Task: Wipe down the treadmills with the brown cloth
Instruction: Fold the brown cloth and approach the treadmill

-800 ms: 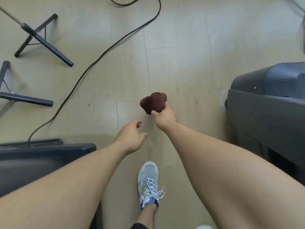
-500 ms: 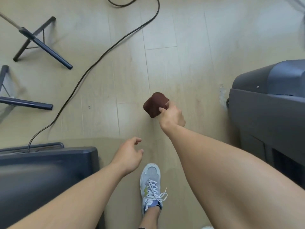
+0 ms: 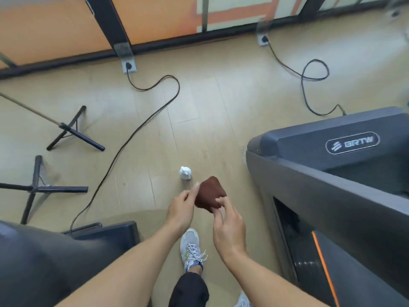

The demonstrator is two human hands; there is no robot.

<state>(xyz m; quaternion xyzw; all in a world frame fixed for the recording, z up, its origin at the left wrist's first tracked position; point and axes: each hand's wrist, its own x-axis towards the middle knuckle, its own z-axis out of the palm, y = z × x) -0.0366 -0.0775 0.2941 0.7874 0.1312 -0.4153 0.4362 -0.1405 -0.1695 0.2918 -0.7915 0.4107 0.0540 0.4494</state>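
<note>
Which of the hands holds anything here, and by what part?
The right hand pinches the brown cloth at its near edge; the left hand touches its left side with straight fingers.

1. Cloth [image 3: 210, 194]: dark brown, plain.
2. Floor [image 3: 210, 107]: light beige wood-look planks.
3. Right treadmill [image 3: 332, 185]: dark grey, with an orange stripe [image 3: 324, 264] and a pale outlined logo [image 3: 352, 142] (reads "BRTW").
4. Left treadmill [image 3: 44, 258]: dark grey to black.
5. Cables [image 3: 141, 125]: black.
6. Stand legs [image 3: 73, 134]: black.
7. Wall panels [image 3: 55, 23]: orange, with black frames.
8. Shoe [image 3: 190, 249]: grey with white laces, a bit of yellow-green and blue.
9. Trouser leg [image 3: 190, 289]: black.
10. Spray bottle [image 3: 185, 173]: white top.
</note>
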